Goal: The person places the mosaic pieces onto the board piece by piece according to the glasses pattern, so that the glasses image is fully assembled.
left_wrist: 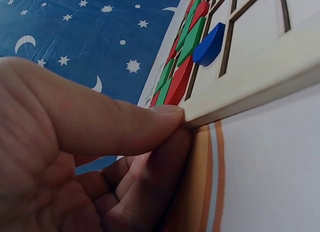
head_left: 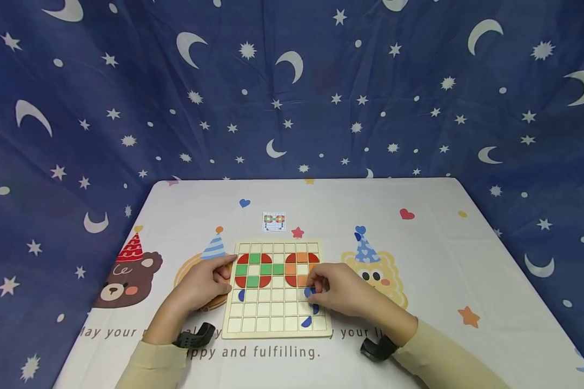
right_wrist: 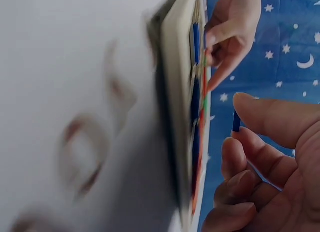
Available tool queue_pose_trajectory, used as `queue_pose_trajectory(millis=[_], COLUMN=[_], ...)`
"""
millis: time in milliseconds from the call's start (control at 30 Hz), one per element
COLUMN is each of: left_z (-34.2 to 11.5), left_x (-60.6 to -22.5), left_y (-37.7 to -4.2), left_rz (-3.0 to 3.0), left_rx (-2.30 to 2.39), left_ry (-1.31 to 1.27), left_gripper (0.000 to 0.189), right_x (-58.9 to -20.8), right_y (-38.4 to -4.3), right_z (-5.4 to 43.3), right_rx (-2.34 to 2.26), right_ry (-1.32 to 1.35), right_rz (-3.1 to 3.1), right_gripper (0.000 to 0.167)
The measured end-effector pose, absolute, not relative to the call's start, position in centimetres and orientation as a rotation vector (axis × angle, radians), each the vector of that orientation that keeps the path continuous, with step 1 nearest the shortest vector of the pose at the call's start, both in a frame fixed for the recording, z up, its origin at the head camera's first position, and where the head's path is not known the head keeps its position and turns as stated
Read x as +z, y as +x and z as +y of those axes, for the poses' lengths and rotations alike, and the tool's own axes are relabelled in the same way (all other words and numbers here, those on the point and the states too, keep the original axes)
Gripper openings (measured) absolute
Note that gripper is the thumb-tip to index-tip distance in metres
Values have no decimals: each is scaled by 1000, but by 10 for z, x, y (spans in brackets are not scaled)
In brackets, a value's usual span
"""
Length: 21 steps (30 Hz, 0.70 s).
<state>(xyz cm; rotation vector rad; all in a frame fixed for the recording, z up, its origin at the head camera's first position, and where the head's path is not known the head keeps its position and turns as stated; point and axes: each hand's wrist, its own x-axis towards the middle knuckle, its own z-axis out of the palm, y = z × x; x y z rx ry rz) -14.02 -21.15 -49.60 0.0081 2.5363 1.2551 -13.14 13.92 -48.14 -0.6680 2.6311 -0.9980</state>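
Observation:
A pale wooden grid board (head_left: 277,309) lies on the table with red, green, orange and blue pieces in its squares. My left hand (head_left: 205,283) pinches the board's left edge, the thumb against the rim and a finger under it in the left wrist view. Over the right side of the board, my right hand (head_left: 343,289) pinches a small blue piece (right_wrist: 236,121) between thumb and fingertip. One blue piece (head_left: 241,295) sits in a left-hand square. Another blue piece (head_left: 306,322) lies in the bottom row. My right fingers partly cover the right column.
Behind the board a small printed card (head_left: 274,221) shows a coloured grid pattern. The white tablecloth (head_left: 438,259) carries printed cartoon figures, stars and lettering. A dark blue curtain (head_left: 321,108) with moons and stars hangs behind the table.

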Motion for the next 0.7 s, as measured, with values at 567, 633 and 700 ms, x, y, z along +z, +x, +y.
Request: queue_pose_trajectory(millis=[567,633,700], left_z=[-211,-211,-211], left_x=[-495,-494,-494], left_y=[-141,-141,-141], left_rz=[2548,2543,2533], left_rx=[1234,1237,1242], left_ry=[17,12,9], left_gripper=[72,71,72], right_x=[-473,-474,-475], right_y=[-126,-125,-122], right_z=[56,46,35], right_rx=[-969,-945,-918], right_ry=[-794,-798,-819], right_rz=[2630,2626,2622], right_gripper=[19,19,18])
